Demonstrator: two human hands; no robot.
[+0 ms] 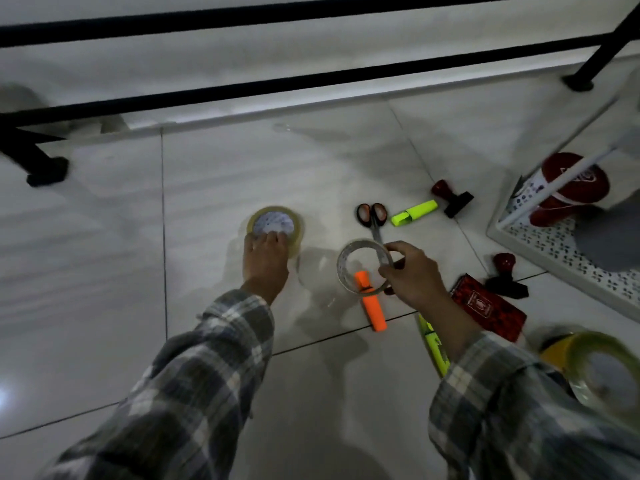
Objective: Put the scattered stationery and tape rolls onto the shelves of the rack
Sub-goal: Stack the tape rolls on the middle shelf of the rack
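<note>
On the tiled floor, my left hand (265, 261) rests its fingers on the near rim of a yellowish tape roll (277, 221) that lies flat. My right hand (412, 271) pinches a thin clear tape roll (360, 268) by its right rim, held above an orange highlighter (372, 306). Scissors (374, 216) and a yellow-green highlighter (414, 213) lie just beyond. Two red-knobbed stamps (452, 199) (505, 277), a red booklet (488, 311) and another yellow highlighter (434, 348) lie to the right. The white perforated rack shelf (540, 244) stands at the far right.
A large yellowish tape roll (599, 368) sits at the bottom right corner. A red-and-white object (568, 188) stands on the rack's low shelf. Black metal bars and feet of a frame (45, 171) cross the top of the view along the wall.
</note>
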